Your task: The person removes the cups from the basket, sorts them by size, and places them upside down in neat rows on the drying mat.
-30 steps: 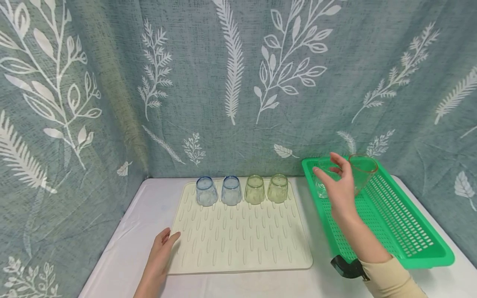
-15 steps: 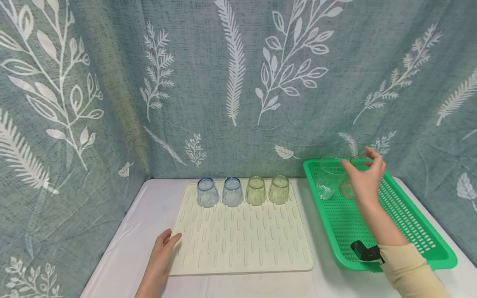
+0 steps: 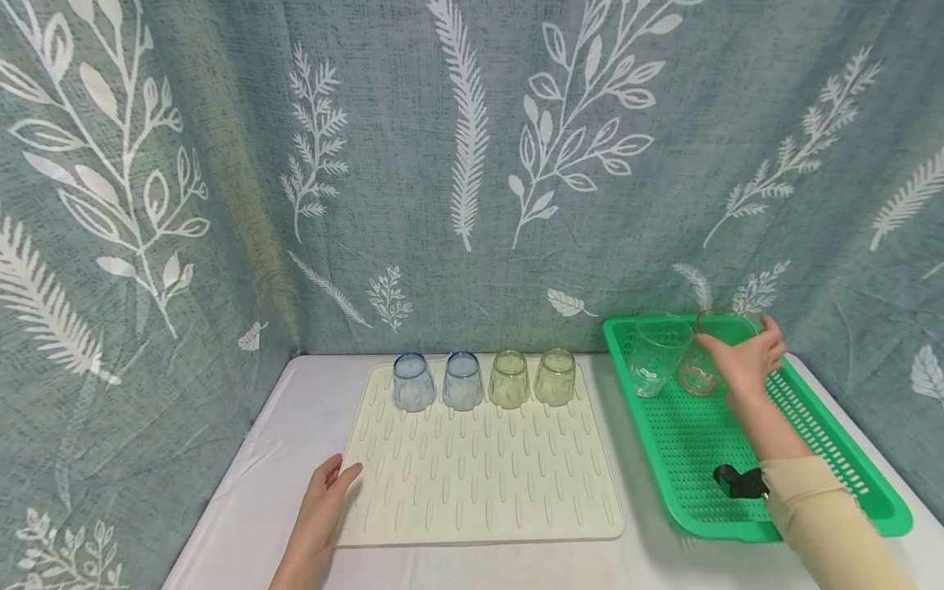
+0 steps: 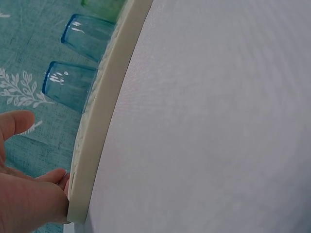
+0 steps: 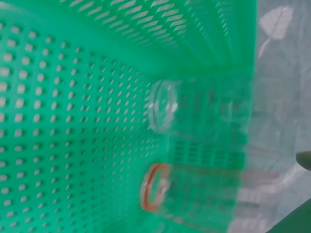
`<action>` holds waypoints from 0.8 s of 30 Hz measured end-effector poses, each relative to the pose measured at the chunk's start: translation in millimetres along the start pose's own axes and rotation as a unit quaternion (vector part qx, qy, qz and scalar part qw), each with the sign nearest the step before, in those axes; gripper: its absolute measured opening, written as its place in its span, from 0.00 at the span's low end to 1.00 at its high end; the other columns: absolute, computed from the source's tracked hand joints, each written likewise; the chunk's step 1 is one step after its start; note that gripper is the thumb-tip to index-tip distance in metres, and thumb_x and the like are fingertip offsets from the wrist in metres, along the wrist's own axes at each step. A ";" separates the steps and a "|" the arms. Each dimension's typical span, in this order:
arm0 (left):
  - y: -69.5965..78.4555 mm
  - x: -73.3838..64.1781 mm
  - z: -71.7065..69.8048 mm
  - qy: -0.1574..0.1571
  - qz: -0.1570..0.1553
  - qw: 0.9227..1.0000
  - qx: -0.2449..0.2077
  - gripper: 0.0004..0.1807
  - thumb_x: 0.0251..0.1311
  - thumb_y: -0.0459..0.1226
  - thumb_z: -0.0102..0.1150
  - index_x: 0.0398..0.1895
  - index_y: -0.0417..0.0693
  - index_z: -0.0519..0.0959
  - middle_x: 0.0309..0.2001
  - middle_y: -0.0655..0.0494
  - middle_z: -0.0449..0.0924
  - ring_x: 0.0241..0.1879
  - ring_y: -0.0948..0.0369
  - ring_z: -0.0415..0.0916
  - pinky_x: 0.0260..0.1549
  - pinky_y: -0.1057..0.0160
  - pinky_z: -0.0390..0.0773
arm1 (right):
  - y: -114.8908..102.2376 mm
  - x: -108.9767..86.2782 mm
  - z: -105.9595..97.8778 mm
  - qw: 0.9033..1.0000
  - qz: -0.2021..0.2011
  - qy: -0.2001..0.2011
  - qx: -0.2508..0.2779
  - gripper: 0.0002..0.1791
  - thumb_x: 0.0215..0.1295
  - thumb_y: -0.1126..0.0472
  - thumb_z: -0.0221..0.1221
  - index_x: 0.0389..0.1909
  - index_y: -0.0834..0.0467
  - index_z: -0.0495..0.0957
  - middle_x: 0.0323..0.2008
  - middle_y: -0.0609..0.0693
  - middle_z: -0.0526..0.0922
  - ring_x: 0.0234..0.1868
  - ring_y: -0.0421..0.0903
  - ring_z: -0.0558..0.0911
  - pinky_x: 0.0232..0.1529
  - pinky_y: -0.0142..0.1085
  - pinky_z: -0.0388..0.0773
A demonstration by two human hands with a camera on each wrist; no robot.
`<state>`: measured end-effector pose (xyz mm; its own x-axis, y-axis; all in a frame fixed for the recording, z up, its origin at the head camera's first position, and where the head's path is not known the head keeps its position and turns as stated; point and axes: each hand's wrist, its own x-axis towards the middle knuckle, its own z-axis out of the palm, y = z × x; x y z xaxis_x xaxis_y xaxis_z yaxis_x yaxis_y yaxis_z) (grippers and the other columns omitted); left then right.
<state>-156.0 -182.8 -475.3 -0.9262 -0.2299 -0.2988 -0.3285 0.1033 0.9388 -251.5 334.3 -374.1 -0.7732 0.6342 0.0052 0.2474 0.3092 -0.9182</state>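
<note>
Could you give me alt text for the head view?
A right hand is at an orange glass, beside a clear glass in a green basket. Two blue glasses and two green glasses stand on a mat, the left hand at its edge.

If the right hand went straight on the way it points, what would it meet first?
Probably the orange-tinted glass in the green basket: the right hand is beside its rim, though depth leaves contact unclear.

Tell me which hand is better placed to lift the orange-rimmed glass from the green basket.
Right, probably: the right hand is over the green basket, at the orange-rimmed glass. The left hand is at the left edge of the cream drying mat, across it from the basket.
</note>
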 end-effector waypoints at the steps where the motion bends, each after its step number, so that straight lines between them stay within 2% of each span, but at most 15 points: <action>1: 0.0 0.1 0.1 0.000 0.000 1.000 0.001 0.46 0.69 0.44 0.52 0.75 0.30 0.36 0.72 0.26 0.39 0.72 0.36 0.38 0.70 0.42 0.45 | 2.1 2.3 -0.5 1.000 0.008 -0.006 -0.004 0.52 0.63 0.54 0.62 0.76 0.51 0.34 0.73 0.61 0.36 0.72 0.60 0.39 0.70 0.56 0.50; 7: 0.6 -0.2 0.1 -0.003 0.001 1.000 -0.002 0.46 0.70 0.43 0.51 0.74 0.29 0.36 0.72 0.26 0.40 0.72 0.36 0.39 0.70 0.43 0.45 | 12.7 11.1 -2.0 0.997 0.047 -0.035 -0.054 0.53 0.64 0.52 0.60 0.75 0.59 0.32 0.72 0.70 0.35 0.72 0.66 0.39 0.70 0.58 0.47; 11: 0.9 0.0 -0.3 -0.003 0.000 1.000 -0.005 0.46 0.70 0.43 0.52 0.74 0.29 0.36 0.72 0.26 0.40 0.73 0.36 0.39 0.71 0.43 0.45 | 18.2 15.0 -1.7 0.994 0.058 -0.050 -0.082 0.53 0.64 0.52 0.60 0.74 0.63 0.33 0.71 0.72 0.37 0.72 0.68 0.40 0.69 0.60 0.49; 15: 0.5 0.5 -0.8 -0.001 -0.001 1.000 -0.003 0.46 0.69 0.43 0.52 0.75 0.29 0.36 0.72 0.26 0.40 0.73 0.36 0.39 0.71 0.43 0.45 | 22.4 17.7 -2.2 0.990 0.073 -0.080 -0.091 0.53 0.65 0.51 0.57 0.73 0.67 0.29 0.71 0.74 0.32 0.72 0.71 0.37 0.68 0.62 0.49; 20: -0.2 1.4 -1.5 -0.002 -0.003 1.000 -0.002 0.46 0.69 0.43 0.52 0.75 0.29 0.36 0.72 0.26 0.40 0.72 0.36 0.39 0.70 0.43 0.45 | 29.8 22.1 -0.9 0.988 0.083 -0.105 -0.082 0.53 0.65 0.53 0.58 0.73 0.67 0.30 0.71 0.75 0.31 0.71 0.72 0.40 0.67 0.62 0.53; 24: -0.4 1.8 -1.8 -0.003 -0.002 1.000 -0.004 0.46 0.69 0.43 0.52 0.74 0.29 0.37 0.72 0.26 0.41 0.72 0.36 0.40 0.70 0.43 0.46 | 35.1 25.5 1.0 0.987 0.099 -0.120 -0.032 0.52 0.65 0.55 0.58 0.74 0.64 0.31 0.71 0.73 0.32 0.71 0.70 0.44 0.64 0.60 0.62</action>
<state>-157.2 -185.0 -475.9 -0.9260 -0.2238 -0.3040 -0.3310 0.0945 0.9389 -263.2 360.6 -406.6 -0.8202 0.5023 -0.2739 0.4385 0.2445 -0.8649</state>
